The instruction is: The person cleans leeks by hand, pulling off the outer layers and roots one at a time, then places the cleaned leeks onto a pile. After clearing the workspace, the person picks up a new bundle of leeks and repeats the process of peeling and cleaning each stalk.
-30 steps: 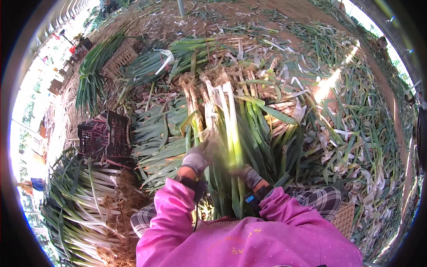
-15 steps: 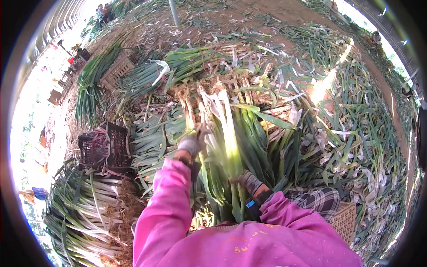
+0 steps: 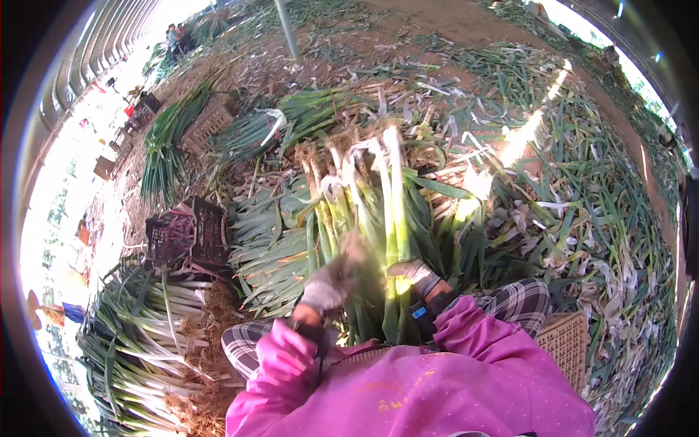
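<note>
My right hand (image 3: 415,277), in a grey glove, is closed around pale green lower stems of long green onions (image 3: 395,197). Their white root ends point away from me. Just to the left, my gloved left hand (image 3: 329,285) is raised over the leaves, its fingers smeared by motion. Whether it grips anything cannot be seen. Under and around both hands lies a pile of more green onions (image 3: 328,218), with brown roots at the far end.
At my left, cleaned green onions (image 3: 153,328) lie stacked beside a black crate (image 3: 207,233). Farther off are a tan crate (image 3: 206,125) and onion bundles (image 3: 255,135). Discarded leaves (image 3: 575,218) cover the ground at right, near another tan crate (image 3: 564,346). A pole (image 3: 287,29) stands ahead.
My left hand has drawn back toward me from the upper stalks. The right hand has moved slightly up and right, and the held stalks have shifted farther away from me.
</note>
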The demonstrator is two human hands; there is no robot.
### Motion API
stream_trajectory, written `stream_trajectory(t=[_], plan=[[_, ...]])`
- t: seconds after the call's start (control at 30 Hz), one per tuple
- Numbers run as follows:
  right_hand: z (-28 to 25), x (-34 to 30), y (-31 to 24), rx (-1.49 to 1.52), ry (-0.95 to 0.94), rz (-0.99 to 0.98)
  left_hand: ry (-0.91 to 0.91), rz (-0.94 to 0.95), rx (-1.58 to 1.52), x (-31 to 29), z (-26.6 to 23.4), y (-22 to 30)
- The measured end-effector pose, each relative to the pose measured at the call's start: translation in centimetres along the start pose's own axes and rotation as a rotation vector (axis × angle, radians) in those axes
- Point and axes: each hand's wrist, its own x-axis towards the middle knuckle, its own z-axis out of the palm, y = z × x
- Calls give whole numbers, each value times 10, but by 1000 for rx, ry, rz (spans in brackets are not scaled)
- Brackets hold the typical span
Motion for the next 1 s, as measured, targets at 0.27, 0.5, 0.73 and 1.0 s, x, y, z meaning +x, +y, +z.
stream_trajectory(t=[0.27, 0.5, 0.73, 1.0], plan=[[-29, -13, 23, -314, 29, -53, -213, 60, 415, 134, -3, 43], [-59, -5, 18, -216, 158, 20, -117, -67, 320, 181, 32, 2], [-34, -27, -15, -16, -82, -218, -59, -49, 105, 65, 51, -49], [-6, -59, -5, -471, 102, -474, -6, 220, -710, 102, 25, 82]])
